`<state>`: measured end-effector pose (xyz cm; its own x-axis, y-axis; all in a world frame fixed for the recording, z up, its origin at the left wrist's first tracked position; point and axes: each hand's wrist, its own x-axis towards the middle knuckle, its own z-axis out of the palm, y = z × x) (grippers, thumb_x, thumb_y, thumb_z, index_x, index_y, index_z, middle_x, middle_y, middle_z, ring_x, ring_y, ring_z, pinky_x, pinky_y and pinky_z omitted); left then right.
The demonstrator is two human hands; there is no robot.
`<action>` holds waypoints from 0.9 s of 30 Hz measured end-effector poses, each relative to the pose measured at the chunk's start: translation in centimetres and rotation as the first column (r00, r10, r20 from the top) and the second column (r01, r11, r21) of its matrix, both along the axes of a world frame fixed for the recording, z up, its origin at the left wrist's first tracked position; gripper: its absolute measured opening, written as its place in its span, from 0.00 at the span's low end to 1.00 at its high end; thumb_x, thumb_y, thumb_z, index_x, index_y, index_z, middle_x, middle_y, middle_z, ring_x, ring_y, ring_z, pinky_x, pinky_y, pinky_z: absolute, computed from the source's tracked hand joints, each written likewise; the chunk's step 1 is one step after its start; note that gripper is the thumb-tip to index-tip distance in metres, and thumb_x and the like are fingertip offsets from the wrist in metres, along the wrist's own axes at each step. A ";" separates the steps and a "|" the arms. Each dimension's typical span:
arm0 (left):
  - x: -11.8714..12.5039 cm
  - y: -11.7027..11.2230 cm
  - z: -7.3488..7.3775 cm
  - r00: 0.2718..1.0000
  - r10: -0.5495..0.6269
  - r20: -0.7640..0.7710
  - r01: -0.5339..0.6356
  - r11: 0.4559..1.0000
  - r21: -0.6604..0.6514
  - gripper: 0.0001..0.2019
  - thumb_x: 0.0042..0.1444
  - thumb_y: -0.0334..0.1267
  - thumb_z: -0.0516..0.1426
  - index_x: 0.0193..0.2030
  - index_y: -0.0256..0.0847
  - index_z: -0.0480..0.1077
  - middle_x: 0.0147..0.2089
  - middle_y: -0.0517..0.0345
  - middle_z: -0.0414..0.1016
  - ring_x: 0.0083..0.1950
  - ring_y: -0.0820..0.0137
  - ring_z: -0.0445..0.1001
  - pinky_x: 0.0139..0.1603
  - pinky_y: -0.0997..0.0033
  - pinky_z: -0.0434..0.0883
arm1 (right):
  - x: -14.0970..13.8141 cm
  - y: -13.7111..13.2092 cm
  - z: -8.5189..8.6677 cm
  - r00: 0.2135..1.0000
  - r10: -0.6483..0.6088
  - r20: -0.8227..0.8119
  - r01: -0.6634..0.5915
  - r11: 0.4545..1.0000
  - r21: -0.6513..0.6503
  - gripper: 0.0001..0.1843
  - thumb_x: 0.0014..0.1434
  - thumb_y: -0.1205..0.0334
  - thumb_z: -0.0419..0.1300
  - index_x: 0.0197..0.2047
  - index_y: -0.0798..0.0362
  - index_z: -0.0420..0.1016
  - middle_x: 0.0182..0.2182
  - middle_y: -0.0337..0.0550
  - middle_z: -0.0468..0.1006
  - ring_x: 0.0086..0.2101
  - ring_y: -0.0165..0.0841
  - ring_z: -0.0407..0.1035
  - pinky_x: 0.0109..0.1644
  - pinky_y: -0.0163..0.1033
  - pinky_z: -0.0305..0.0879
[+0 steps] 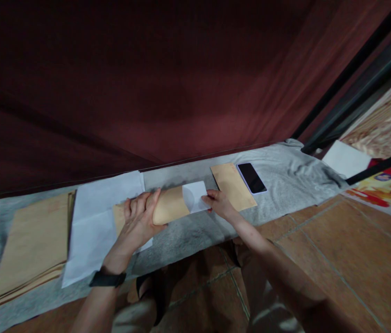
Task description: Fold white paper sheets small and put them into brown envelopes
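A brown paper envelope is gripped by my left hand, with the thumb below and the fingers over its left part. Out of its right end sticks a folded white paper, partly inside the envelope. My right hand pinches the outer right edge of that paper. Beneath my left hand, part of another brown envelope shows beside white sheets. Just right of my right hand, a flat brown envelope lies on the grey cloth.
A stack of brown envelopes lies at the far left. A dark-screened phone rests by the right envelope. Behind the cloth hangs a dark red curtain. Black bars and a colourful printed box stand at the right, above floor tiles.
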<state>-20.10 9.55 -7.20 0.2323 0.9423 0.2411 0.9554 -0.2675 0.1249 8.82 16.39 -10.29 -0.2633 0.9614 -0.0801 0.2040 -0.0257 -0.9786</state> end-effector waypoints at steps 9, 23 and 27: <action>1.4 0.0 0.2 0.998 -0.061 0.017 0.061 0.998 0.023 0.52 0.50 0.45 0.65 0.77 0.43 0.42 0.66 0.36 0.61 0.70 0.44 0.58 0.73 0.33 0.40 | -1.3 -0.7 -0.2 0.994 -0.019 0.105 -0.004 0.977 0.215 0.20 0.63 0.51 0.56 0.25 0.52 0.75 0.30 0.40 0.74 0.32 0.32 0.68 0.38 0.37 0.62; 2.1 0.3 -0.5 0.993 -0.121 0.005 0.120 0.990 0.070 0.53 0.50 0.47 0.66 0.77 0.44 0.41 0.68 0.36 0.60 0.71 0.44 0.58 0.73 0.35 0.41 | -2.9 -1.2 -1.0 0.998 0.009 0.055 -0.010 1.000 0.021 0.16 0.60 0.55 0.58 0.23 0.52 0.73 0.20 0.34 0.71 0.25 0.29 0.66 0.30 0.33 0.57; 2.2 0.3 -0.2 0.993 -0.119 0.008 0.118 0.990 0.072 0.52 0.51 0.46 0.65 0.77 0.44 0.41 0.68 0.35 0.60 0.71 0.44 0.58 0.73 0.35 0.41 | -3.0 -1.4 -0.7 0.998 -0.030 0.055 0.025 0.996 0.086 0.08 0.58 0.59 0.60 0.33 0.52 0.80 0.26 0.36 0.76 0.28 0.30 0.69 0.33 0.33 0.60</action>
<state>-17.93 9.82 -7.40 0.3377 0.8886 0.3105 0.9151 -0.3872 0.1129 5.80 14.98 -10.98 -0.2340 0.9722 -0.0113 0.2595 0.0512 -0.9644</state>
